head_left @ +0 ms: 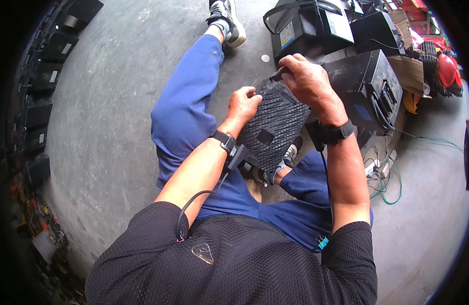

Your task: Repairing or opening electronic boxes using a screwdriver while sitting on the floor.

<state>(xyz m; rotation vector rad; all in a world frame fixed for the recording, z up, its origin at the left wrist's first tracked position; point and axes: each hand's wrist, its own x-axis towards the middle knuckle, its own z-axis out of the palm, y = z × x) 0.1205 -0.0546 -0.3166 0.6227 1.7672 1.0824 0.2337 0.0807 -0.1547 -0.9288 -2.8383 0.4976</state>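
Observation:
A flat black case with diagonal ribs and a small smooth square on its face is held tilted between my knees. At its left edge is my left hand, fingers curled and thumb against the rim. My right hand is above the far right corner, its fingers closed round a short dark handle-like piece. Whether that piece is joined to the case cannot be seen, since my fingers cover most of it. Both wrists carry black straps with cabled devices.
Black boxes with carrying handles stand ahead and to the right. Green wires and a white power strip lie on the right floor. A red helmet is at far right. Several dark boxes line the left. A pale disc lies ahead.

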